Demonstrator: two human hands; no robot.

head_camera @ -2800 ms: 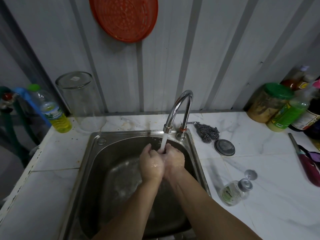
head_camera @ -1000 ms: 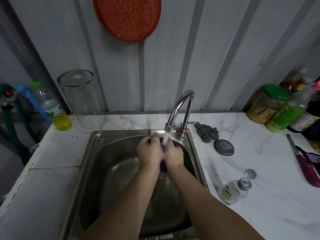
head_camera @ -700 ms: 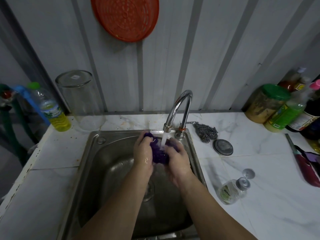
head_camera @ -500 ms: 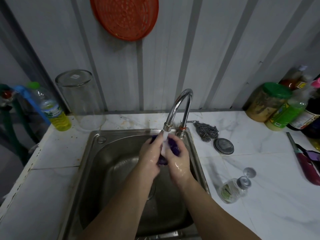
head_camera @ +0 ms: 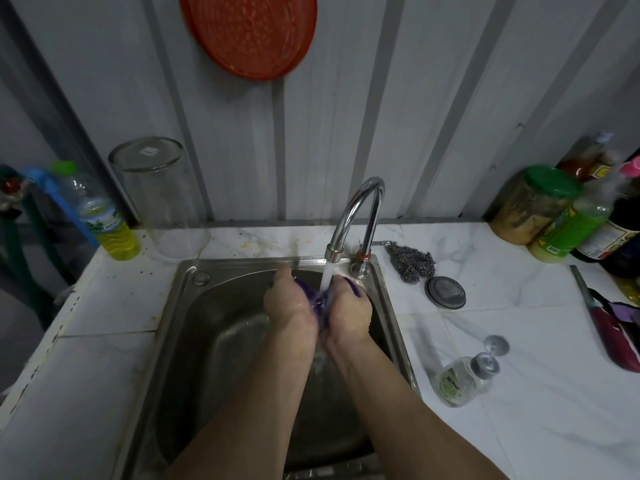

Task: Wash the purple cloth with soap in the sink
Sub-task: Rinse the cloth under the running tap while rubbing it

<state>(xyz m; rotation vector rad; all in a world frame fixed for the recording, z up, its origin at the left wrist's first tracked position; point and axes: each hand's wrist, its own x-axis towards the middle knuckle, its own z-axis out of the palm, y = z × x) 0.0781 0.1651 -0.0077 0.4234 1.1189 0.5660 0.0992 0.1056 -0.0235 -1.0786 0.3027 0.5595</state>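
The purple cloth (head_camera: 320, 304) is bunched between my two hands over the steel sink (head_camera: 180, 327), right under the running water from the curved tap (head_camera: 360, 216). My left hand (head_camera: 289, 303) grips its left side and my right hand (head_camera: 348, 315) grips its right side, wrists close together. Most of the cloth is hidden by my fingers. A small soap bottle (head_camera: 462, 379) lies on its side on the counter to the right of the sink.
A steel scourer (head_camera: 412, 263) and a round metal lid (head_camera: 445, 292) lie beside the tap. Jars and bottles (head_camera: 554, 216) crowd the back right corner. An upturned clear jar (head_camera: 157, 199) and a yellow bottle (head_camera: 104, 216) stand back left. A knife (head_camera: 604, 323) lies far right.
My hands have kept kneading the cloth under the stream; they spread apart showing the cloth, then closed together around it again.
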